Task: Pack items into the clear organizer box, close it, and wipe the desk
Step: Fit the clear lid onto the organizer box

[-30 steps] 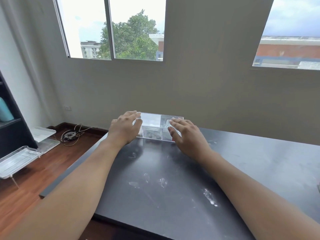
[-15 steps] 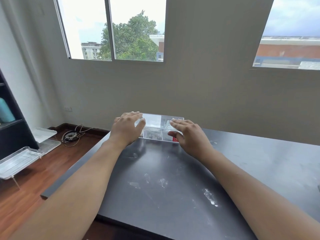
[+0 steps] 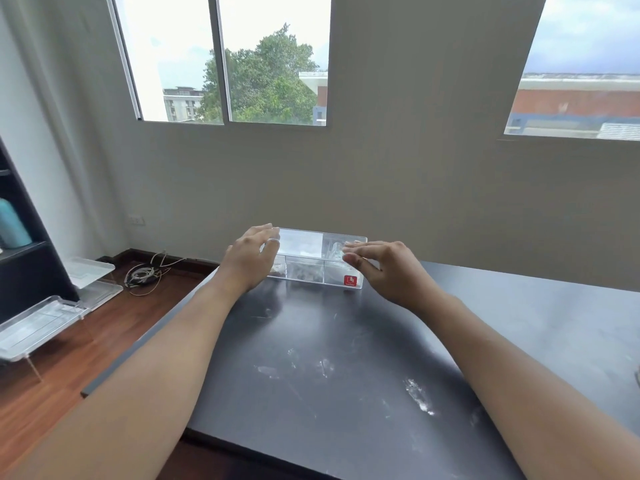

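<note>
The clear organizer box [image 3: 311, 261] sits at the far edge of the black desk [image 3: 346, 341], against the wall, with its lid down. It has several compartments with small items inside and a red sticker [image 3: 350, 280] on its front right corner. My left hand [image 3: 251, 259] hovers over the box's left end, fingertips at the lid's corner. My right hand [image 3: 384, 268] is at the right end, fingers stretched out and apart, just off the lid. Neither hand grips anything. White smears [image 3: 419, 398] mark the desk surface in front of me.
Clear plastic trays [image 3: 38, 323] stand on the wooden floor at the left, near a coil of cable [image 3: 143, 275]. A black shelf [image 3: 20, 254] holding a teal bottle [image 3: 12, 225] is at the far left. The desk's left edge [image 3: 152, 337] runs diagonally.
Both hands were pressing flat on the box lid. They have since lifted and drawn back slightly, uncovering the red sticker. The box has not moved.
</note>
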Motion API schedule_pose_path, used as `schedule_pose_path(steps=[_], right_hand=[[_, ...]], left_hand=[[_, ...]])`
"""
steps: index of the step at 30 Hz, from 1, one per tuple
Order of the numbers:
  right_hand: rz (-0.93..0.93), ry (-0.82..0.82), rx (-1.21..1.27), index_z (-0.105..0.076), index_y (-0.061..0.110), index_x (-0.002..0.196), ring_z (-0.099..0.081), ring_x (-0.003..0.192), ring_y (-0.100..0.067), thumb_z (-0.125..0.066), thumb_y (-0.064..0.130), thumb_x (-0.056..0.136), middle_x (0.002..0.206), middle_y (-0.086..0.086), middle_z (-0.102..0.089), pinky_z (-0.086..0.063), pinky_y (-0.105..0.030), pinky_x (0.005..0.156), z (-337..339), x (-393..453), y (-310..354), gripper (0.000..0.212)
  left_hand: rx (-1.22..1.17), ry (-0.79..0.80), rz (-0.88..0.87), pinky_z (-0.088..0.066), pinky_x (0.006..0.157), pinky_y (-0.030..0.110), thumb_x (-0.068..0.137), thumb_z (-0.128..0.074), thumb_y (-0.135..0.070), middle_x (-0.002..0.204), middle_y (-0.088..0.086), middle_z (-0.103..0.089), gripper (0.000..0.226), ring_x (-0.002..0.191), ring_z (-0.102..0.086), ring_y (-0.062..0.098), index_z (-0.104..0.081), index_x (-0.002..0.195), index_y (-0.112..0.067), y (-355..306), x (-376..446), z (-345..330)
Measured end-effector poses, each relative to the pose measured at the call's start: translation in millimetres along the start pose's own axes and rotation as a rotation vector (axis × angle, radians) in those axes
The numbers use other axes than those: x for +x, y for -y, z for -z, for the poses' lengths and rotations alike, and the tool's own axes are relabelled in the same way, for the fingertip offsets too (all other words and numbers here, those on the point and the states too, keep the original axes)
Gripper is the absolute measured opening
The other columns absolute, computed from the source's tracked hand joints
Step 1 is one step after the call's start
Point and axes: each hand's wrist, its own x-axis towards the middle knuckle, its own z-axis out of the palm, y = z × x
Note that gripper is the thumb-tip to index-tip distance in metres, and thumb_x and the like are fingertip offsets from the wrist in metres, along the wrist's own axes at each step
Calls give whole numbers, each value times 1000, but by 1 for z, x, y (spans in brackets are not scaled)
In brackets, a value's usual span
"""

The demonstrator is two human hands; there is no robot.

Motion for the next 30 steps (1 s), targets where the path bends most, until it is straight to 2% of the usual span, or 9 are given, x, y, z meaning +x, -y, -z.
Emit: schedule_pose_path(steps=[2,5,9,11,13,14,17,23,30], right_hand=[[-88,-23,125,-79,26,109,-62,116,-5,-61,46,98,118,10,-74,-47,-27,100,3,0,3,29],[-68,-34,116,-80,32,105,-55,108,-3,-59,54,96,114,18,-74,-44,-27,96,2,-3,4,32],[-51,-13,-75,-66,35,130,-45,134,-13,-51,65,95,137,13,-63,-25,-33,113,-6,-6,4,48],[-168,43,-71,-40,37,152,-28,149,-19,-40,73,94,157,4,-44,-15,-37,119,-10,-5,9,68],[-309,76,18,-22,33,159,-20,154,-23,-32,78,92,165,0,-28,-13,-45,123,-11,-1,13,82],[-356,83,39,-21,31,160,-20,154,-25,-30,79,92,166,-2,-25,-14,-47,123,-12,0,14,84],[-328,108,-107,-36,28,156,-18,152,-24,-30,77,92,164,-8,-29,-10,-44,121,-11,-1,17,81],[-147,209,-220,-30,21,158,-14,155,-15,-43,86,81,166,1,-27,-7,-37,123,-12,-3,19,102],[-101,241,-304,-22,6,159,-16,156,-23,-56,77,82,166,-10,-25,-15,-38,126,-9,-3,18,110]], left_hand=[[-85,7,1,-30,111,25,92,-38,-41,153,-5,-50,53,136,-46,10,-64,135,-24,0,2,0],[-136,21,-33,-29,102,17,89,-36,-37,148,-3,-53,53,127,-46,4,-69,128,-24,1,2,4],[-105,9,-109,-35,86,2,97,-41,-22,133,-6,-61,37,114,-58,10,-74,111,-29,6,1,8],[-102,11,-123,-41,86,7,98,-43,-16,126,-9,-63,36,108,-61,15,-75,106,-31,5,0,7],[-74,-1,-135,-43,98,25,96,-39,-20,121,-11,-64,38,111,-59,17,-73,101,-34,1,0,4],[-35,-18,-149,-39,103,32,94,-36,-22,119,-11,-65,39,113,-57,17,-73,99,-34,-1,1,3],[106,-40,-234,-26,105,31,89,-36,-28,118,-11,-67,37,117,-54,15,-71,99,-32,-10,0,1],[172,73,-394,-47,102,38,92,-37,-38,128,-14,-65,44,121,-56,11,-70,120,-28,-32,-11,-8],[413,90,-254,-30,116,38,94,-25,-48,155,-10,-48,58,143,-40,14,-55,142,-35,-40,-9,-14]])
